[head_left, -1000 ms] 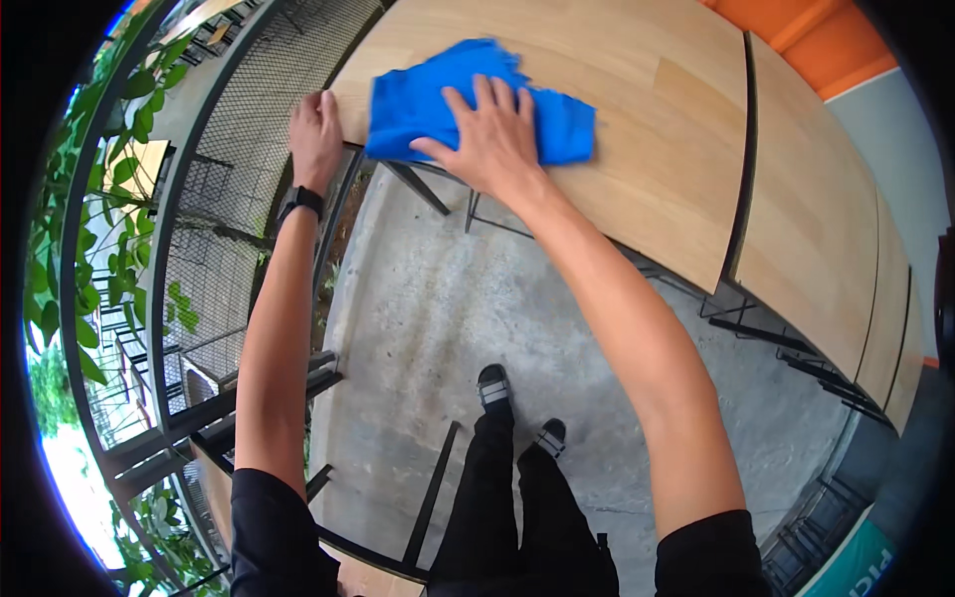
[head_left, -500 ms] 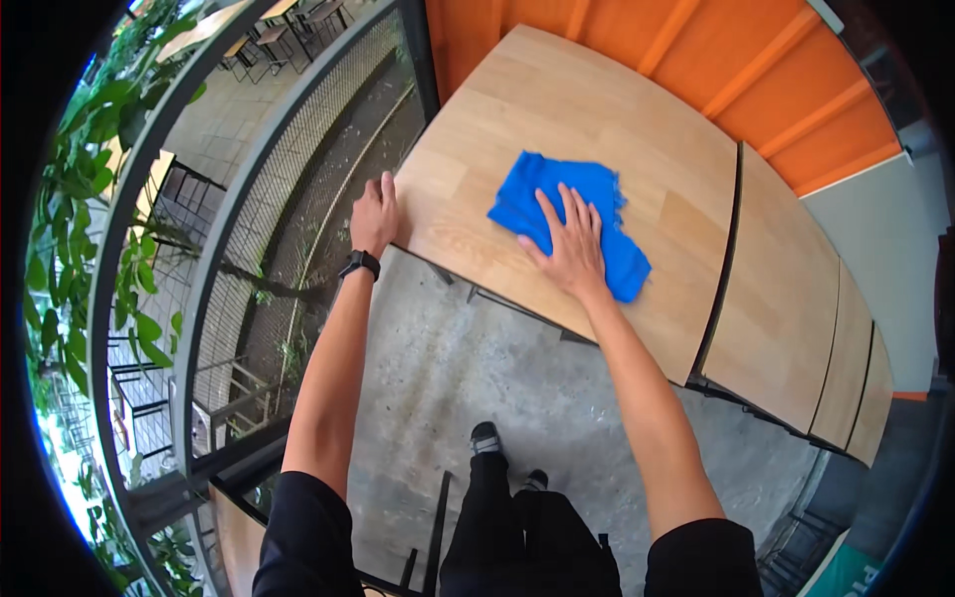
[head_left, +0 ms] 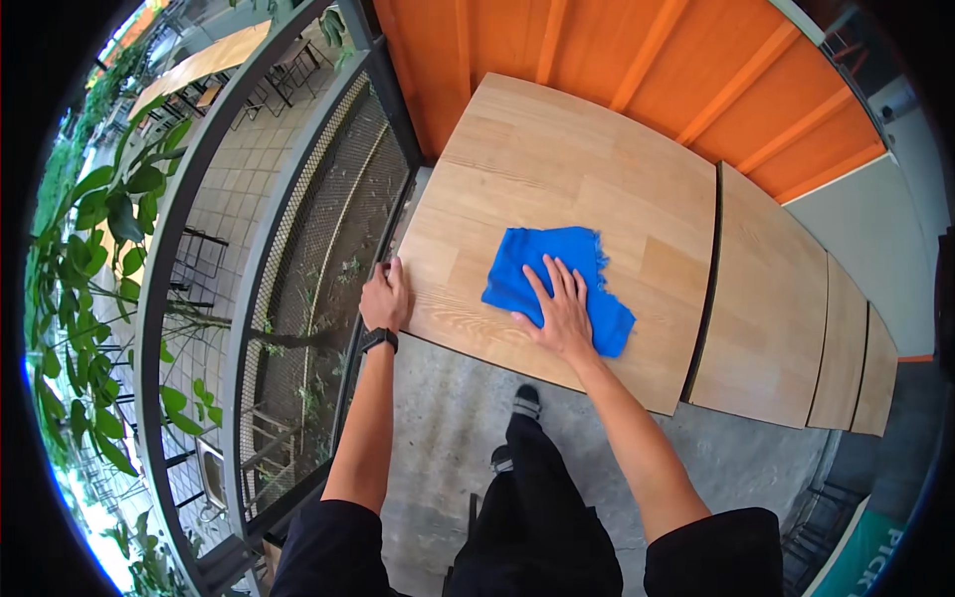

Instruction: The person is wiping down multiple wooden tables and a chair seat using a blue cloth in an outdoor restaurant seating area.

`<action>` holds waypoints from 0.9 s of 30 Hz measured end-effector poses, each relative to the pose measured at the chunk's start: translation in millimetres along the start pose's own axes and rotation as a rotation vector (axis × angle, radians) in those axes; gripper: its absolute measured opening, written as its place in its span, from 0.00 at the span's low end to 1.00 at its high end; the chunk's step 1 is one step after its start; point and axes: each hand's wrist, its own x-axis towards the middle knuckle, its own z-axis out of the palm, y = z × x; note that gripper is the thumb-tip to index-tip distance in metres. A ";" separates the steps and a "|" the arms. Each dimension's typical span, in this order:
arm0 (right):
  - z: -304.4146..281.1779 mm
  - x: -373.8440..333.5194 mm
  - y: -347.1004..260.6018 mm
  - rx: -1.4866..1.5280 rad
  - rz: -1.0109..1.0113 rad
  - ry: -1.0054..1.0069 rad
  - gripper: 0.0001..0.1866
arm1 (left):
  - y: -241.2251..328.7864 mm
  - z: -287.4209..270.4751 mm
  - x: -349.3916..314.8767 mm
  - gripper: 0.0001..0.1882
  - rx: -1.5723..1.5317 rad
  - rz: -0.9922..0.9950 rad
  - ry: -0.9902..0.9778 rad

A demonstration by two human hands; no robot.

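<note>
A blue cloth with one frayed edge lies spread on a light wooden table. Flat on top of it rests my right hand, its fingers apart and nothing gripped. My left hand holds the table's near left corner, the fingers curled at the edge. Part of that grip is hidden under my hand. On my left wrist is a black watch.
More wooden tables stand in a row to the right, past a dark gap. An orange panelled wall borders the far side. A metal mesh railing runs along the left. Below is a concrete floor, with my feet near the table.
The table, cloth and both hands sit lower in the view. My right foot is now ahead of my left. The cloth stays under my right hand at about the same spot on the table.
</note>
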 end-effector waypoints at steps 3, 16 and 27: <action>-4.2 1.7 0.2 0.007 0.008 -0.022 0.40 | -3.8 2.0 3.4 0.33 0.008 -0.009 0.009; -3.4 145.2 48.5 0.063 0.312 0.524 0.24 | 0.7 -4.3 9.7 0.33 0.089 -0.008 -0.049; 23.6 412.9 106.6 0.029 0.003 0.268 0.29 | 12.1 -10.6 14.2 0.28 0.063 -0.062 -0.153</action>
